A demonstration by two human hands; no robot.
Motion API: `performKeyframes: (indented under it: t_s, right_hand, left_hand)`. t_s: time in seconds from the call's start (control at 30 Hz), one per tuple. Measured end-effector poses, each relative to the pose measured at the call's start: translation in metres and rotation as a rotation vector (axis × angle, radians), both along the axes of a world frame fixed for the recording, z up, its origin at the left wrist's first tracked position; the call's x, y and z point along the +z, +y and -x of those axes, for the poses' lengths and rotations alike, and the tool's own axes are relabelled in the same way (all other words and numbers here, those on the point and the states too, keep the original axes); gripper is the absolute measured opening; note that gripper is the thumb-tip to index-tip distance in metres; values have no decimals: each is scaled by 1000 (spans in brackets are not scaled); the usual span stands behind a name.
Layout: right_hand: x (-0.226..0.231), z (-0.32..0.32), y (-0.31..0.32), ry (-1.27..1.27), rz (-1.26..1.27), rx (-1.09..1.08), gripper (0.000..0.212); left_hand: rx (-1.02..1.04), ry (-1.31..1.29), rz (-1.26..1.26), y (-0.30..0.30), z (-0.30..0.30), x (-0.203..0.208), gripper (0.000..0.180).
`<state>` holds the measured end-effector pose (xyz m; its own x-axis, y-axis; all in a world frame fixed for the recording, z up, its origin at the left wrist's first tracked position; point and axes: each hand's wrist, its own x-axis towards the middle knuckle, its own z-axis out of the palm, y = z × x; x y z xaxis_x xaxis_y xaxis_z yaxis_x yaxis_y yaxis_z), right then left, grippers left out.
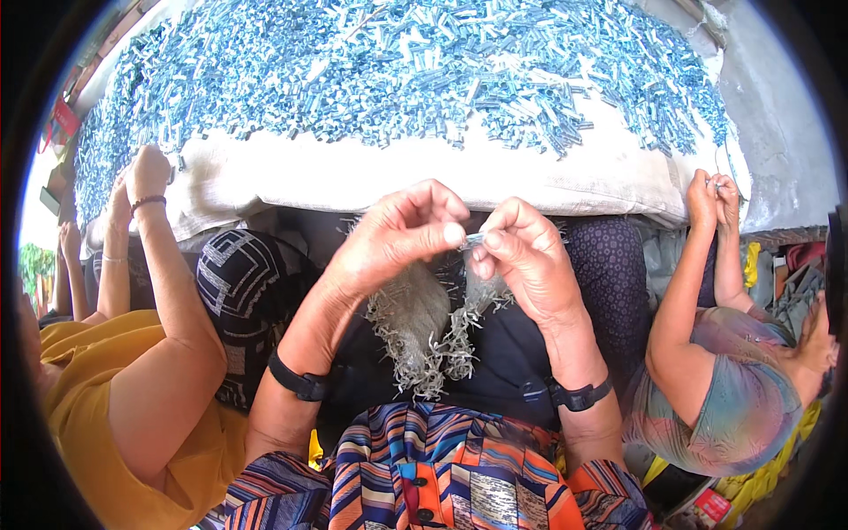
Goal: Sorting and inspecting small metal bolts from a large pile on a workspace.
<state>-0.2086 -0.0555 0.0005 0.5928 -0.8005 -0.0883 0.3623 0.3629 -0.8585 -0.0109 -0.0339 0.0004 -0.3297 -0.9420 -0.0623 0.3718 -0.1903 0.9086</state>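
In front of my lap, a small shiny metal tube (473, 239) spans the narrow space between my two hands. My right hand (530, 265) pinches it between thumb and fingertips. My left hand (402, 234) is curled, its thumb tip at the tube's other end; the fingers behind that thumb are partly hidden. Below both hands hangs a greyish cloth (408, 309), its edges fringed with many short pale strips. Beyond my fingers a large heap of blue-silver short tubes (353, 79) covers the far part of a table with a white cloth (344, 172).
A person in a mustard top (150, 397) sits close on my left, hands at the heap's edge. Another in a patterned grey top (733, 389) sits on my right, hands together by the table corner. The cloth-covered table edge (442, 205) runs just beyond my hands.
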Motion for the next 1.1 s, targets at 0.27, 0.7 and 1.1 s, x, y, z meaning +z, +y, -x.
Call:
performKeyframes:
  t_s: [0.27,0.7,1.1]
  right_hand:
    - [3,31,-29,648,449,-336,12]
    - [-15,42,-94,1354,964,-588,13]
    - [2,41,-68,976,666,-590,8]
  left_hand:
    - [397,-1186,681,-60,-3,-12,17]
    - [425,-1434,744,-81,11,-23,9]
    - [567,-1196,707,-80,-5,-12,8]
